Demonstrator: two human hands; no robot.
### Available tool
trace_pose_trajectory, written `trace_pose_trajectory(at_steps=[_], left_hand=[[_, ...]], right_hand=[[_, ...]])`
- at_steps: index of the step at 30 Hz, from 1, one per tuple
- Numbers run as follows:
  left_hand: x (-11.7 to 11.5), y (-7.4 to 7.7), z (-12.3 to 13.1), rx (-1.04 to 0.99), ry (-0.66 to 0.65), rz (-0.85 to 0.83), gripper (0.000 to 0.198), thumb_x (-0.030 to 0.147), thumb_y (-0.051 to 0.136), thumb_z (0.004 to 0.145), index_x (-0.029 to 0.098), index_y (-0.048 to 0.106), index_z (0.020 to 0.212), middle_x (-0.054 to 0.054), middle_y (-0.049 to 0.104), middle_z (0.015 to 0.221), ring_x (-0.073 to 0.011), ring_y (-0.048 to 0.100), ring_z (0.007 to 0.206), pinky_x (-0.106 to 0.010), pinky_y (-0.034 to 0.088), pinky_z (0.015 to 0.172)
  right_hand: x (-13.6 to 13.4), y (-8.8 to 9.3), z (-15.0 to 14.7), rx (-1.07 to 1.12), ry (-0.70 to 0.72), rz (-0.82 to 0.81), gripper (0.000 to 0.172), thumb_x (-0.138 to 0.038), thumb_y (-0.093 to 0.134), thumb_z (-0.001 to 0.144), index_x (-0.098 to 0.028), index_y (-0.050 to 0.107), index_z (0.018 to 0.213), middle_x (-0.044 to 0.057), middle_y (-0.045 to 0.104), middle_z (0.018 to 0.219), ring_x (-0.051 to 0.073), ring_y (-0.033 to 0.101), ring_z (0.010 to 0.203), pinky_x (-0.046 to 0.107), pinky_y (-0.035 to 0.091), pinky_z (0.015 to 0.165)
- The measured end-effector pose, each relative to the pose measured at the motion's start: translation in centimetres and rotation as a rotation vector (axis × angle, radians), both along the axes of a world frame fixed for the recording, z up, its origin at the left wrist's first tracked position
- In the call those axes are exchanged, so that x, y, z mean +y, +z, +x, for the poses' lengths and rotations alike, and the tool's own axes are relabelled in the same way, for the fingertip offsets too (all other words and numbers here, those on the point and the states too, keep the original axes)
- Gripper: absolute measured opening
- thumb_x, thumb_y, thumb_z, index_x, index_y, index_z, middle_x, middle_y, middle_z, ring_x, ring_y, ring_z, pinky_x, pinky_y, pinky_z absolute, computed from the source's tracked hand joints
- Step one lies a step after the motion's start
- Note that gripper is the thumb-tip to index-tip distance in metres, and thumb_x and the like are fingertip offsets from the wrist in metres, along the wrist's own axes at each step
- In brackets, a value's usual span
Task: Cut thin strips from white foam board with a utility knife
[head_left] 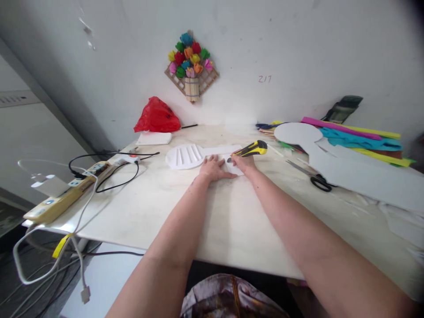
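Note:
My left hand [214, 168] lies flat with fingers spread, pressing down a white foam shape [185, 156] with a round ribbed head and a long handle on the pale table [159, 207]. My right hand [243, 163] is closed round a yellow and black utility knife [251, 149], whose tip touches the white sheet just right of my left fingers. Both forearms reach forward across the table.
Black-handled scissors [316, 179] lie to the right, beside a large white foam cutout [351, 170] and coloured foam strips [357, 139]. A power strip [62, 196] with cables sits at the left edge. A red bag [157, 117] and paper flower decoration [191, 66] are at the wall.

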State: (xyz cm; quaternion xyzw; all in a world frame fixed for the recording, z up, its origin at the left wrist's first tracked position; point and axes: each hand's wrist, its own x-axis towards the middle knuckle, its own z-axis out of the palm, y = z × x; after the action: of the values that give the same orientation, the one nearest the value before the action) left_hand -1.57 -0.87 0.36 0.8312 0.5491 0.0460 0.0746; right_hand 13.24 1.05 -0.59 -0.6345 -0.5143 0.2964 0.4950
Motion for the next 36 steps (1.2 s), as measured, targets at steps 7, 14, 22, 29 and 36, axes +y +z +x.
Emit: trace_pose_trajectory(at_steps=[7, 14, 22, 29, 36], left_hand=[[0.1, -0.1, 0.0, -0.021, 0.001, 0.002, 0.096, 0.083, 0.043, 0.064, 0.023, 0.039, 0.139, -0.012, 0.026, 0.151, -0.0293, 0.015, 0.14, -0.046, 0.011, 0.113], [0.4, -0.5, -0.1, -0.035, 0.015, 0.029, 0.087, 0.08, 0.038, 0.07, 0.023, 0.043, 0.136, -0.011, 0.029, 0.15, -0.0283, 0.019, 0.14, -0.045, 0.015, 0.112], [0.4, -0.4, 0.0, -0.042, 0.03, 0.034, 0.081, 0.077, 0.038, 0.073, 0.024, 0.046, 0.134, -0.01, 0.032, 0.149, -0.0271, 0.021, 0.139, -0.044, 0.017, 0.111], [0.4, -0.3, 0.0, -0.049, 0.044, 0.011, 0.083, 0.077, 0.041, 0.072, 0.024, 0.046, 0.135, -0.01, 0.029, 0.151, -0.0274, 0.019, 0.14, -0.043, 0.014, 0.112], [0.4, -0.3, 0.1, -0.055, 0.048, 0.0, 0.085, 0.078, 0.04, 0.071, 0.023, 0.045, 0.136, -0.011, 0.028, 0.151, -0.027, 0.019, 0.14, -0.042, 0.014, 0.112]], right_hand=[[-0.7, 0.3, -0.1, 0.087, 0.028, 0.013, 0.011, -0.016, 0.054, 0.059, -0.017, 0.061, 0.067, -0.006, 0.051, 0.042, 0.011, 0.053, 0.047, 0.02, 0.042, 0.052], [-0.6, 0.8, -0.5, 0.124, 0.049, 0.056, 0.018, -0.008, 0.052, 0.057, -0.017, 0.06, 0.069, -0.005, 0.061, 0.059, 0.008, 0.054, 0.051, 0.019, 0.043, 0.056], [0.2, 0.1, -0.3, 0.092, 0.07, 0.062, 0.019, -0.01, 0.053, 0.057, -0.018, 0.061, 0.072, -0.005, 0.061, 0.061, 0.008, 0.055, 0.055, 0.02, 0.043, 0.057], [-0.4, 0.7, -0.5, 0.114, 0.044, 0.017, 0.019, -0.008, 0.054, 0.058, -0.019, 0.059, 0.072, -0.006, 0.059, 0.06, 0.007, 0.054, 0.053, 0.019, 0.044, 0.057], [-0.6, 0.8, -0.6, 0.1, 0.053, 0.0, 0.017, -0.006, 0.052, 0.059, -0.019, 0.058, 0.069, -0.006, 0.056, 0.054, 0.008, 0.053, 0.051, 0.019, 0.044, 0.058]])
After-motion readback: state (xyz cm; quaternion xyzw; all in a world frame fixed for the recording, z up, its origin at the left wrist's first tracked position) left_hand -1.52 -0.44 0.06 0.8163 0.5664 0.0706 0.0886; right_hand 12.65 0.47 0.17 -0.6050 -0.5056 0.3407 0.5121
